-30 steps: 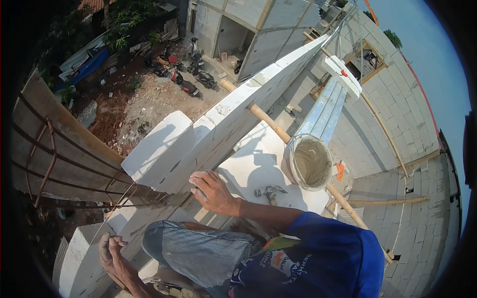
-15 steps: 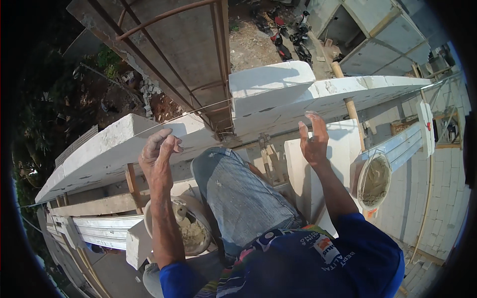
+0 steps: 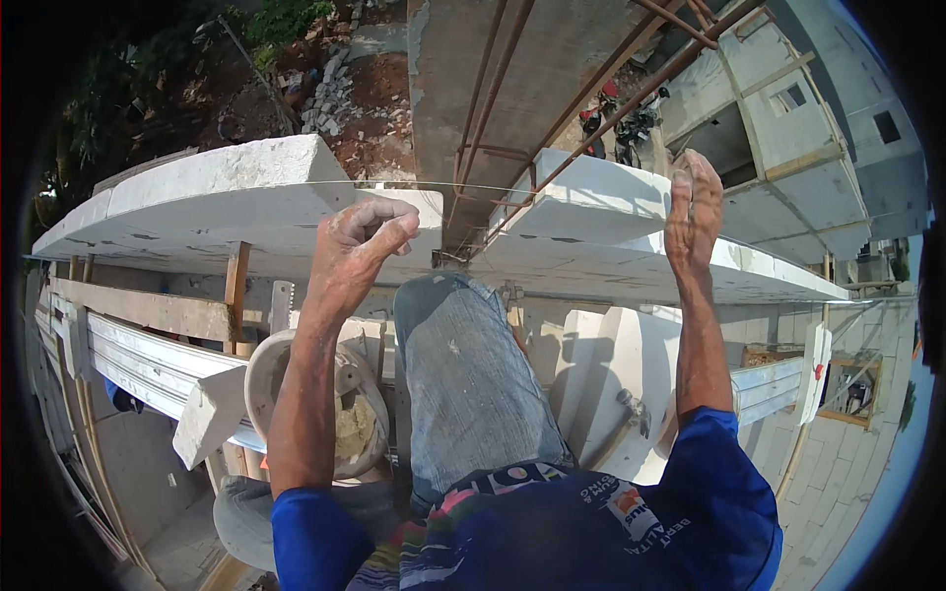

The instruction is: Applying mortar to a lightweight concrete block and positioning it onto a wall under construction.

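My left hand (image 3: 367, 234) is raised beside the white block wall (image 3: 246, 212), just below a taut string (image 3: 394, 182). Its fingers curl in toward the thumb, and nothing shows in them. My right hand (image 3: 696, 209) is up at the right end of a loose-looking white block (image 3: 606, 197) on the wall. The fingers of that hand point upward, with the thumb apart and nothing held. Whether it touches the block I cannot tell. Between my arms, my jeans-covered knee (image 3: 463, 364) points at the wall.
Rusty rebar (image 3: 493, 108) rises at a wall gap, before a grey panel (image 3: 443, 79). A mortar bucket (image 3: 261, 384), partly behind my left forearm, stands near a handsaw (image 3: 282, 303). A hammer (image 3: 633, 412) lies on white blocks at right. A block piece (image 3: 209, 414) sits left.
The view has swung, so the rebar now appears farther right. My right hand has moved out to the right end of the block; my left fingers are more curled in. The hammer has come into sight.
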A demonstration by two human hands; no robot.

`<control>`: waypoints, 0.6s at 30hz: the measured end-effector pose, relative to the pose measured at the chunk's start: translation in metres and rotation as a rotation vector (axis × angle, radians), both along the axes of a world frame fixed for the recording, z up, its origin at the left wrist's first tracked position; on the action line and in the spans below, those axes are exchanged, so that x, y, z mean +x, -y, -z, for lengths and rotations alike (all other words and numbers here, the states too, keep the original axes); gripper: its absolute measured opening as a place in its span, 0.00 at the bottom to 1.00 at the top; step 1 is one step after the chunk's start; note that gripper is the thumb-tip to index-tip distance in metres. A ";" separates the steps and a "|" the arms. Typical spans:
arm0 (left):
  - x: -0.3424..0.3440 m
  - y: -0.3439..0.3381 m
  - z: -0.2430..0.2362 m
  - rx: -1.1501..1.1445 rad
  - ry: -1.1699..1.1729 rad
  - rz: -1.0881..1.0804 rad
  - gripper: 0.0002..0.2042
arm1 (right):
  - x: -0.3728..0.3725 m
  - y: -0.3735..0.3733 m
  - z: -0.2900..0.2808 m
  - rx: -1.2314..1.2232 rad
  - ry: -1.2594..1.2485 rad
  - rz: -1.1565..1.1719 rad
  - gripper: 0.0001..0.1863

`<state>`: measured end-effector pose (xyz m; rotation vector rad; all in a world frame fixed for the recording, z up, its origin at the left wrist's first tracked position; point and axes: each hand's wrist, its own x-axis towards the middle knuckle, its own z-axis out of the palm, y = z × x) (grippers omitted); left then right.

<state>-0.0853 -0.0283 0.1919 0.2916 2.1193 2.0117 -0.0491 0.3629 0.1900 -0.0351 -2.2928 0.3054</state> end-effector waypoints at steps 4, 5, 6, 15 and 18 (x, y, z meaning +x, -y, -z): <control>0.001 0.003 0.007 -0.167 0.020 0.121 0.11 | -0.058 -0.001 -0.017 0.134 -0.003 -0.010 0.15; 0.001 0.002 0.008 -0.160 0.037 0.108 0.11 | -0.067 0.000 -0.014 0.139 0.012 -0.027 0.15; 0.001 0.001 0.010 -0.178 0.029 0.128 0.11 | -0.074 0.002 -0.010 0.194 0.071 -0.043 0.15; -0.006 0.014 0.027 -0.242 0.048 0.102 0.16 | -0.091 0.020 0.008 0.183 0.550 -0.162 0.18; -0.005 0.013 0.030 -0.255 0.022 0.121 0.16 | -0.085 0.003 0.004 0.172 0.543 -0.118 0.17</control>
